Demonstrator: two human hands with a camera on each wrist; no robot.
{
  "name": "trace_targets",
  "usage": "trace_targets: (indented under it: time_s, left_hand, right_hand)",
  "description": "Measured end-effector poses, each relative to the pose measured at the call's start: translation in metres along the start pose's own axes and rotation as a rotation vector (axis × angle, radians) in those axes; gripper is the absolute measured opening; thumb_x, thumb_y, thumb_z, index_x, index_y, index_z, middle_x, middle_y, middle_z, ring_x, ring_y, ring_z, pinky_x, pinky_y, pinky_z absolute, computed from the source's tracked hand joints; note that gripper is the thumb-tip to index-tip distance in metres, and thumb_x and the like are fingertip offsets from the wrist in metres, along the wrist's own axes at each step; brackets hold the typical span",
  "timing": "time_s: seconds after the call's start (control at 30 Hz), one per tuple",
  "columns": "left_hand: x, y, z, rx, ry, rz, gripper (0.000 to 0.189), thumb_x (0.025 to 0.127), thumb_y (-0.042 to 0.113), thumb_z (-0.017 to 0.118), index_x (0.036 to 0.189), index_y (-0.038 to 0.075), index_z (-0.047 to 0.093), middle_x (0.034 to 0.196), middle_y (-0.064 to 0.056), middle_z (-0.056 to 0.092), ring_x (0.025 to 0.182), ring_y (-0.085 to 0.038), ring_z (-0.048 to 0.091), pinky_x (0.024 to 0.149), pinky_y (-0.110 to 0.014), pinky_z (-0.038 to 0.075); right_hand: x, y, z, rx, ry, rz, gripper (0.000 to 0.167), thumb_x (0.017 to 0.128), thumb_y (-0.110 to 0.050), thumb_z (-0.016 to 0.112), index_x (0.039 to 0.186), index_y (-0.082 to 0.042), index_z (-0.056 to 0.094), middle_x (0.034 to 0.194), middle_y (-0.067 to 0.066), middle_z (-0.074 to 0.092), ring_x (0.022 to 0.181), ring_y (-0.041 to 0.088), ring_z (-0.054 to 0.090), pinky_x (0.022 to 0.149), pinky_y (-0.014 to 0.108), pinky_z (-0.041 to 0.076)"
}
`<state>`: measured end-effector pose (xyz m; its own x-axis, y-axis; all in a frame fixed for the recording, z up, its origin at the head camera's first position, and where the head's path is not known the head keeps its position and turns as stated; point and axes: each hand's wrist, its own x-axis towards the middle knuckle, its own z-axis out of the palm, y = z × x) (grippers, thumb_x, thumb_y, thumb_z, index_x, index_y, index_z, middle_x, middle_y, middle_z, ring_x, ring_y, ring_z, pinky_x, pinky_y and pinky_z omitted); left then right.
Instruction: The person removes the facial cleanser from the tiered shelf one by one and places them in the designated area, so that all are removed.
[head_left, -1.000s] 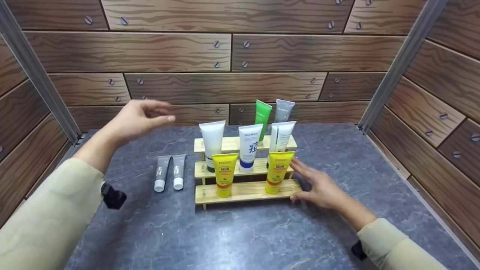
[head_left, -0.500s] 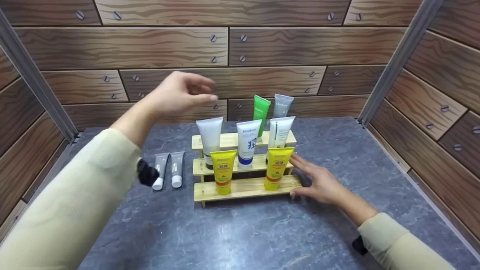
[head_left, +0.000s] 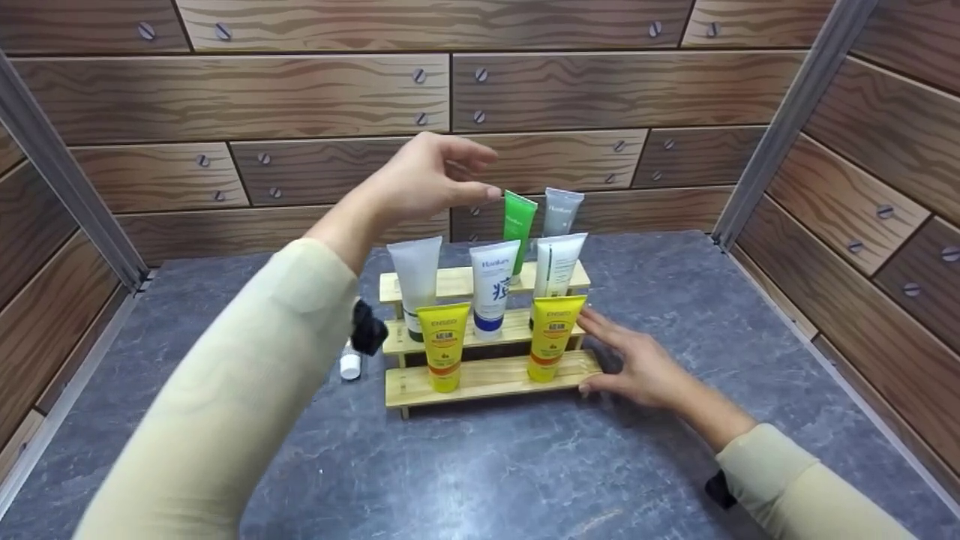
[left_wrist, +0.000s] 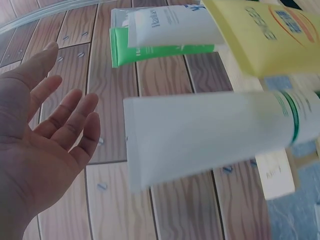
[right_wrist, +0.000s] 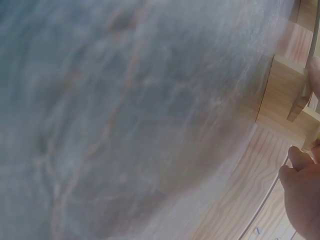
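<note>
Head view: left grip (head_left: 431,178) hung wide, empty, near the rack (head_left: 491,381); right grip (head_left: 637,369) held it, where steadiness seemed wise.

Tubes (head_left: 444,352) smooth plastic; rack (head_left: 495,382) wood; tabletop (head_left: 465,480) glossy.

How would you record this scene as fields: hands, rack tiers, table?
Left hand: raised near the green tube, holding nothing
Right hand: touching the right end of the wooden rack
Front tier: two yellow tubes
Middle tier: three white tubes
Back tier: the green tube and a grey tube
Table: white-capped tube, mostly hidden by the left sleeve
</note>
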<state>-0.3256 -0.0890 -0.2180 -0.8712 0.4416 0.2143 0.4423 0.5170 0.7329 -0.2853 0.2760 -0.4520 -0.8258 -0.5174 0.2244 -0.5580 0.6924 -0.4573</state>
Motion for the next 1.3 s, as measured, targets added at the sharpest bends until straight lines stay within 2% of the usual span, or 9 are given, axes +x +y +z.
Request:
trace_targets:
  time_s: [0.13,0.3,0.53,0.83,0.97,1.1,1.3]
  left_hand:
    - [0.01,0.002,0.008,-0.038,-0.004,0.019,0.053,0.096,0.025,0.082,0.146,0.015,0.066,0.135,-0.003,0.068,0.113,-0.014,0.068,0.092,-0.03,0.057]
    - [0.018,0.002,0.019,-0.029,-0.01,0.026,0.051,0.097,0.024,0.082,0.144,0.015,0.067,0.14,-0.003,0.066,0.116,-0.013,0.065,0.094,-0.03,0.056]
    - [0.025,-0.001,0.032,-0.037,-0.045,-0.003,0.048,0.098,0.022,0.08,0.144,0.015,0.067,0.141,-0.002,0.066,0.121,-0.014,0.063,0.099,-0.03,0.054]
    - [0.03,-0.001,0.044,-0.02,-0.07,-0.006,0.044,0.101,0.019,0.077,0.143,0.014,0.068,0.144,-0.002,0.066,0.125,-0.015,0.062,0.101,-0.03,0.053]
    - [0.03,0.0,0.049,-0.017,-0.09,-0.039,0.042,0.101,0.018,0.076,0.142,0.015,0.069,0.142,-0.001,0.067,0.118,-0.014,0.064,0.097,-0.029,0.055]
    - [0.03,0.001,0.052,-0.011,-0.099,-0.084,0.038,0.102,0.019,0.075,0.14,0.018,0.071,0.134,-0.001,0.069,0.109,-0.016,0.066,0.092,-0.031,0.057]
    - [0.03,0.0,0.054,0.008,-0.108,-0.123,0.035,0.104,0.015,0.072,0.138,0.021,0.073,0.127,-0.003,0.068,0.106,-0.018,0.066,0.091,-0.034,0.058]
  right_hand:
    - [-0.001,0.0,0.001,-0.003,0.004,-0.009,0.103,0.08,-0.043,0.092,0.163,-0.013,0.041,0.17,0.011,0.031,0.148,0.044,0.041,0.118,0.064,0.032]
    - [-0.001,-0.001,0.002,0.006,-0.005,0.003,0.103,0.08,-0.045,0.091,0.164,-0.015,0.039,0.171,0.011,0.03,0.149,0.044,0.039,0.119,0.065,0.03]
    - [-0.001,-0.002,0.0,0.001,-0.007,0.009,0.103,0.08,-0.043,0.092,0.164,-0.014,0.039,0.171,0.011,0.03,0.149,0.044,0.039,0.119,0.064,0.03]
    - [-0.001,-0.003,-0.002,-0.004,-0.005,0.023,0.104,0.079,-0.045,0.091,0.164,-0.017,0.039,0.171,0.01,0.029,0.15,0.044,0.038,0.119,0.065,0.03]
    - [-0.001,-0.002,-0.001,-0.011,-0.001,0.008,0.104,0.079,-0.042,0.092,0.164,-0.015,0.039,0.171,0.011,0.03,0.149,0.044,0.039,0.118,0.065,0.03]
    - [-0.001,-0.001,-0.001,-0.004,0.009,-0.014,0.102,0.079,-0.037,0.094,0.163,-0.012,0.041,0.17,0.01,0.031,0.148,0.044,0.041,0.119,0.064,0.031]
    - [-0.001,-0.001,-0.001,-0.007,0.008,-0.01,0.102,0.079,-0.037,0.093,0.163,-0.012,0.041,0.17,0.01,0.031,0.148,0.045,0.041,0.118,0.065,0.031]
